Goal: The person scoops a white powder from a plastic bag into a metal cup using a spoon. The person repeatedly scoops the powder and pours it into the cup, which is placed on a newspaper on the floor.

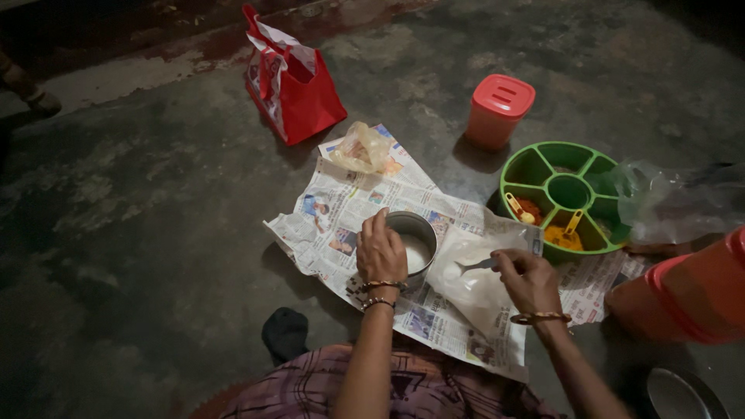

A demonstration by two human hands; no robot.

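A sheet of newspaper (341, 209) lies spread on the concrete floor (155, 194), and everything else sits around it. Near the middle of the newspaper stands a round steel tin (417, 242) with white powder inside. The left hand (380, 252) rests on the tin's near rim, its grip closed around the edge. Just to the right of the tin, on the newspaper's right part, lies a clear plastic bag (473, 279) with white powder in it. The right hand (529, 281) is over this bag, its grip pinched together on the handle of a small spoon (473, 266) whose bowl points toward the tin. On the newspaper's far corner sits a crumpled plastic pouch (362, 147). Beyond that corner stands a red carry bag (299, 97). To the right of the newspaper is a green round spice tray (543, 167) with divided compartments holding orange and yellow powders and small scoops, and beyond it a red lidded container (499, 110)
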